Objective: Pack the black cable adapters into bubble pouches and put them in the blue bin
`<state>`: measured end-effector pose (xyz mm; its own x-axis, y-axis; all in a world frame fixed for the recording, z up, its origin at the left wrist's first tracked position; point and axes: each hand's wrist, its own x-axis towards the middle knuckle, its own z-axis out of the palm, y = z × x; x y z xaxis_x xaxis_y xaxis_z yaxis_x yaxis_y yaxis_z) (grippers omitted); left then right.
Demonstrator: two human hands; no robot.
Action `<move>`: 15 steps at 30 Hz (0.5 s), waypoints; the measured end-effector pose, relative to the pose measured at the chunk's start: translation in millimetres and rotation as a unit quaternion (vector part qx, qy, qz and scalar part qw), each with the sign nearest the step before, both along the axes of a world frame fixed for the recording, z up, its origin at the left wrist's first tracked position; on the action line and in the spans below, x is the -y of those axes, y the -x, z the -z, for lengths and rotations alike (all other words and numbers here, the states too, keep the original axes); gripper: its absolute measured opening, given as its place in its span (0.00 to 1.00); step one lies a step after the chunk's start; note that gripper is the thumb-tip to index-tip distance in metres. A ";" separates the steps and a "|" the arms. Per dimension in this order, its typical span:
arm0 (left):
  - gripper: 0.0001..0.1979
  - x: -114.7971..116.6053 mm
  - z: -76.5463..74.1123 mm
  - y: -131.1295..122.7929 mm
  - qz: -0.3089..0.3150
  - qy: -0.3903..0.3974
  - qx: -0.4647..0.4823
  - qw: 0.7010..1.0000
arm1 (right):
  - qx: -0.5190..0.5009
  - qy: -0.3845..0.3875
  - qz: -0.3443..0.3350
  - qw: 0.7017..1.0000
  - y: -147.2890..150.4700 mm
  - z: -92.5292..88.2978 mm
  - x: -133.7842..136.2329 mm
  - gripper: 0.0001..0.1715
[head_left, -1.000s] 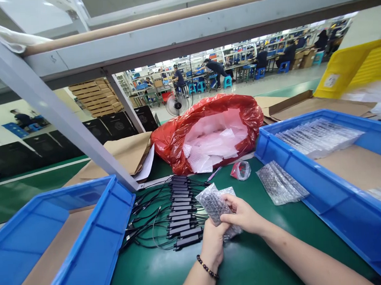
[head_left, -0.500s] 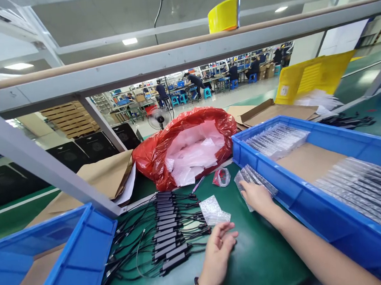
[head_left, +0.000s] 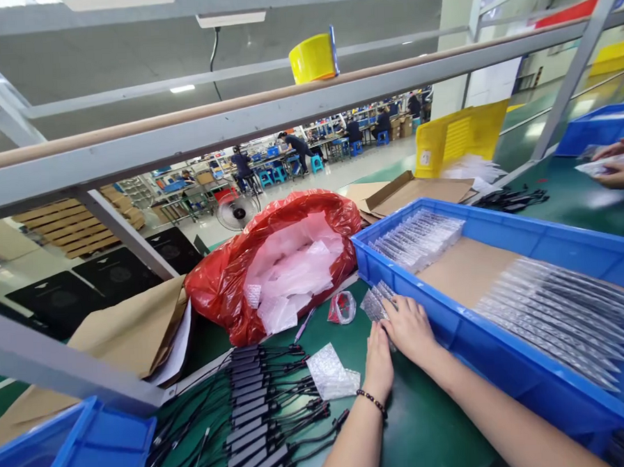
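Observation:
Several bubble-wrap packs stand in a short row on the green table, against the outer wall of the blue bin. My right hand lies over them with its fingers curled down on the packs. My left hand is close beside it, fingers pressed together at the near side of the packs; its fingertips are partly hidden. To the left, two flat bubble-wrap bags lie on the table. Beyond them is a row of black cable adapters with their cords.
A red plastic bag of pink bubble-wrap bags stands behind. The blue bin holds two rows of wrapped packs. A small clear bag and a pen lie nearby. Another person's hands are at far right.
My left hand has moved from beside the flat bags to the packs and joined my right hand. The view has swung right, bringing another person's hands into sight.

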<state>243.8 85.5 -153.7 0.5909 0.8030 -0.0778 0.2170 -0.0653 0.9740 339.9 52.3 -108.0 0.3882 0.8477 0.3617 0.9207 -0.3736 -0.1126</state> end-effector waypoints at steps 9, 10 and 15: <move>0.26 -3.9 1.6 11.5 0.040 -0.071 -0.032 0.996 | -0.082 0.073 0.077 0.991 2.6 -9.2 -3.4 0.28; 0.26 -4.7 1.8 11.7 0.040 -0.072 -0.027 0.996 | -0.088 0.082 0.086 0.989 2.9 -11.3 -7.0 0.29; 0.27 -7.2 1.1 12.5 0.022 -0.067 -0.004 0.998 | -0.115 0.125 0.093 0.981 1.9 -22.6 -23.5 0.27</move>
